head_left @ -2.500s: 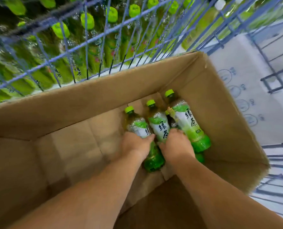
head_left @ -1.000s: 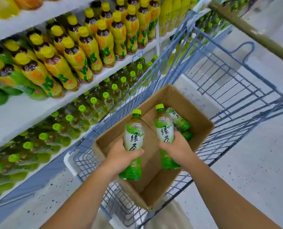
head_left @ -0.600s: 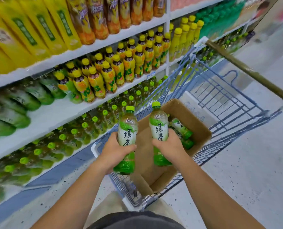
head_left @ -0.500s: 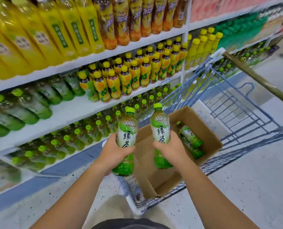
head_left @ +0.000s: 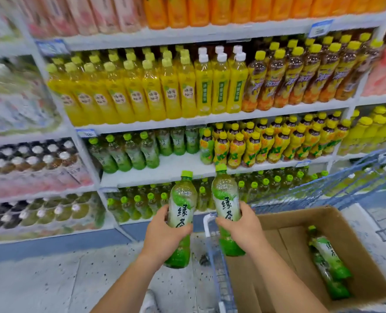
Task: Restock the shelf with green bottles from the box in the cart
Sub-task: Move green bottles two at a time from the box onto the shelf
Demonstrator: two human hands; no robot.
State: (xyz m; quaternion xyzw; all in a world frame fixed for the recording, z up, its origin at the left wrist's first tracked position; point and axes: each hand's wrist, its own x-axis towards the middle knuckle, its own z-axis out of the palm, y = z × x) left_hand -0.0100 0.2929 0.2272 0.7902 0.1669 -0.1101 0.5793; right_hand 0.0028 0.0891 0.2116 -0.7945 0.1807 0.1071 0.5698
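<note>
My left hand (head_left: 162, 237) grips a green tea bottle (head_left: 181, 206) upright, and my right hand (head_left: 240, 229) grips a second green bottle (head_left: 225, 197) beside it. Both bottles are raised in front of the shelf (head_left: 183, 164), whose white board shows a bare gap between the green bottles on its left (head_left: 128, 152) and the yellow-labelled ones. The cardboard box (head_left: 336, 224) sits in the blue cart (head_left: 212, 251) at lower right. Two or three green bottles (head_left: 327, 260) lie in its far corner.
Above are rows of yellow and orange drink bottles (head_left: 165, 91). A lower shelf holds more green-capped bottles (head_left: 140, 204). White-capped bottles (head_left: 29, 159) fill the bay to the left. Speckled grey floor (head_left: 63, 283) lies below.
Both hands lifted a green bottle each out of the box and carried them up and left toward the shelf. My view swung from the box up to the shelves.
</note>
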